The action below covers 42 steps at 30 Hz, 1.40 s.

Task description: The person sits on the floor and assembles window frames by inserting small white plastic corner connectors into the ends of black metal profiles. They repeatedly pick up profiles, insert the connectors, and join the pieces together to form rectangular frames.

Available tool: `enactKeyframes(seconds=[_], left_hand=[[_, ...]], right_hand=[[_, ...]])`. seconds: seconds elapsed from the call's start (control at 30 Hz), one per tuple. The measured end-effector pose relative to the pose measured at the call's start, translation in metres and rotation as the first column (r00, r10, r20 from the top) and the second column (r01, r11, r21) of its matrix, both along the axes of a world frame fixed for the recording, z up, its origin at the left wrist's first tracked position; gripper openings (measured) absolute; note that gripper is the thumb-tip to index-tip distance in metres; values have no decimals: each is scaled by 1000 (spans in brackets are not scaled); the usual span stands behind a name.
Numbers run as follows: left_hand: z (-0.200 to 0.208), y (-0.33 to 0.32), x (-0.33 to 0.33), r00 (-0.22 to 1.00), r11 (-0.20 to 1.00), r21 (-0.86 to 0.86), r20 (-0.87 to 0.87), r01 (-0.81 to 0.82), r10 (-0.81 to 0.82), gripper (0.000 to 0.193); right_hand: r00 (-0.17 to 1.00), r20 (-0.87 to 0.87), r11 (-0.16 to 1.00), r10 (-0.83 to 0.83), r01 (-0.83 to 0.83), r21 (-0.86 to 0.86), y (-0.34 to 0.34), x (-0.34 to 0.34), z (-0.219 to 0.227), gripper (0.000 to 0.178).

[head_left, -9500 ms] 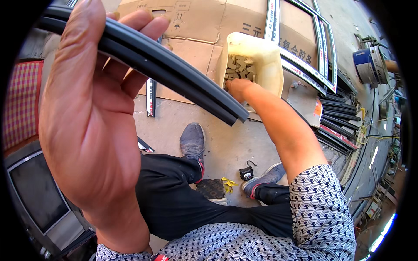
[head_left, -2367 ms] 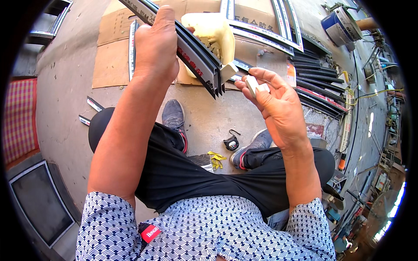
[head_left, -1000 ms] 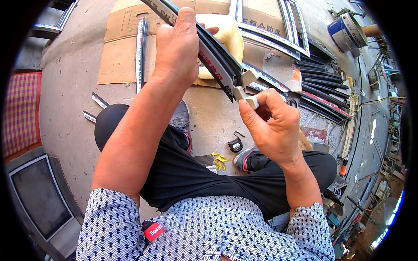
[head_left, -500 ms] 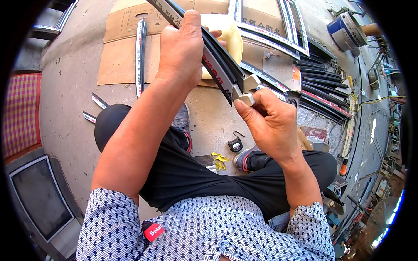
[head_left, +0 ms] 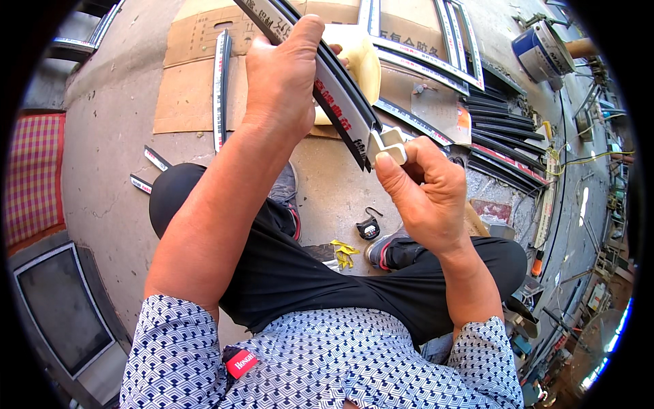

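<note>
- While clamped in left hand (head_left: 283,82), dark profile strip (head_left: 340,102) angled over knees.
- Right hand (head_left: 426,194) fingers pinched on white corner piece (head_left: 387,144) at strip's end.
- Risk: jamming crooked if misaligned.

My left hand (head_left: 283,75) covers part of the dark profile strip (head_left: 340,109), whose far end runs off the top edge. Behind that hand, the yellow container (head_left: 357,58) is half hidden. My right hand (head_left: 426,198) conceals most of the white corner piece (head_left: 387,143).
</note>
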<state>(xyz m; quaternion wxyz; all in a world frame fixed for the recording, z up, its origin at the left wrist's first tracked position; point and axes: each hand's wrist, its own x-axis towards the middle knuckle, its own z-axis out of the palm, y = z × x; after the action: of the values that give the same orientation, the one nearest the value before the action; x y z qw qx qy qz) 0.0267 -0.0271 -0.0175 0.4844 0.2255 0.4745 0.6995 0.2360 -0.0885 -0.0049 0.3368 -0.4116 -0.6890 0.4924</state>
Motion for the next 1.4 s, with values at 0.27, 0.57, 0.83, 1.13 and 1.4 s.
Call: enactKeyframes(seconds=[0.27,0.57,0.83,1.13,1.4], left_hand=[[-1,2,-6,998,999,21,46,-33,32,30],[-3,5,-23,996,998,-10,70,-62,62,28],[-2,5,-22,995,999,-17,87,-42,43,22],[3,1,-6,997,999,-48,67,-21,24,20],[1,5,-8,991,997,-72,133,-8,18,19]], right_hand=[[998,-55,996,32,-37,-87,-4,0,1,17],[997,-63,995,42,-48,-89,-8,-1,-1,18],[998,-45,993,48,-53,-107,-6,2,1,20],[998,-51,983,39,-47,-179,-3,2,-3,19],[999,30,1000,12,-12,12,8,7,-10,34]])
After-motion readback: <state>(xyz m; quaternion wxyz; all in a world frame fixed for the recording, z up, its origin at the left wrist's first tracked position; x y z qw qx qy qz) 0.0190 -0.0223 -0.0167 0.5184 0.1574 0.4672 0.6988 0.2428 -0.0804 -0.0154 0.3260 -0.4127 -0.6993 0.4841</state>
